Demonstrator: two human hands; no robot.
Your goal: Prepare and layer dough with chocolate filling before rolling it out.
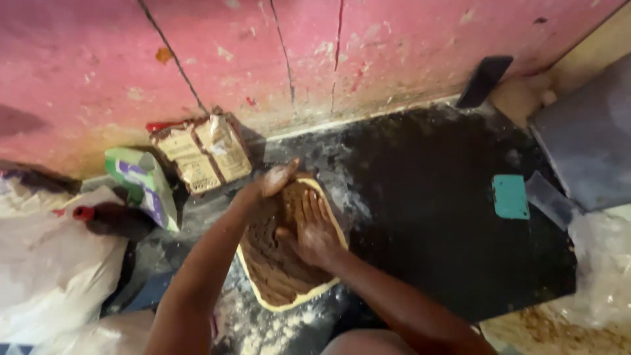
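Right hand (314,230) lies flat, fingers spread, on brown filling over a pale oblong dough sheet (289,246) centred on the floured black bench (427,217); left hand (276,181), open, touches its twelve o'clock edge. Hard pressing could tear the sheet.

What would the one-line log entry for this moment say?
left hand: on far rim of dough slab | right hand: flat on slab | surface: dark floured board

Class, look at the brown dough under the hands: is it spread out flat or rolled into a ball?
Spread flat. The brown dough lies as a ridged sheet over the pale dough, with the right hand pressed flat on it.
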